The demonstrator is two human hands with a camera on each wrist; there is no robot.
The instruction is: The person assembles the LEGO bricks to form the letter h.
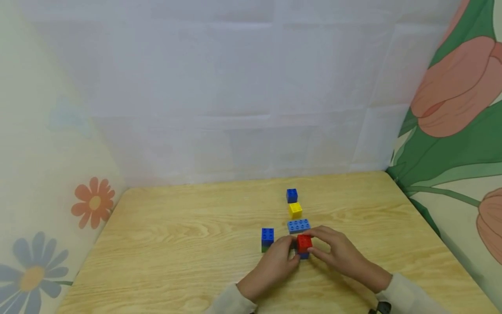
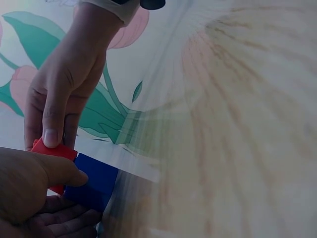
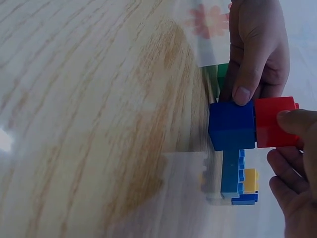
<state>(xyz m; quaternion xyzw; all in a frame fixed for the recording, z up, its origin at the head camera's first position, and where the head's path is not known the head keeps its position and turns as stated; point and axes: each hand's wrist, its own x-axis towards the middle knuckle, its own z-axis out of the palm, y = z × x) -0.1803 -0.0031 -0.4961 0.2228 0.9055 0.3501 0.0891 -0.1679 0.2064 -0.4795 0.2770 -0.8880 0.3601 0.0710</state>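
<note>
A red brick (image 1: pixel 304 243) sits on top of a dark blue brick (image 3: pixel 231 125) low over the wooden table, between the two hands. My right hand (image 1: pixel 345 253) pinches the red brick, its thumb on the near face and fingers behind. From the other side, my left hand (image 1: pixel 276 261) holds the blue brick below, with the thumb pressed to its face in the right wrist view. In the left wrist view the red brick (image 2: pixel 57 150) is partly hidden by the left hand's thumb, and both bricks meet face to face.
Just left of my left hand stands a blue brick (image 1: pixel 268 234) on a green brick (image 1: pixel 265 249). Beyond the hands, a light blue long brick (image 1: pixel 299 226), a yellow brick (image 1: pixel 296 210) and another dark blue brick (image 1: pixel 292 195) lie in a row toward the back wall.
</note>
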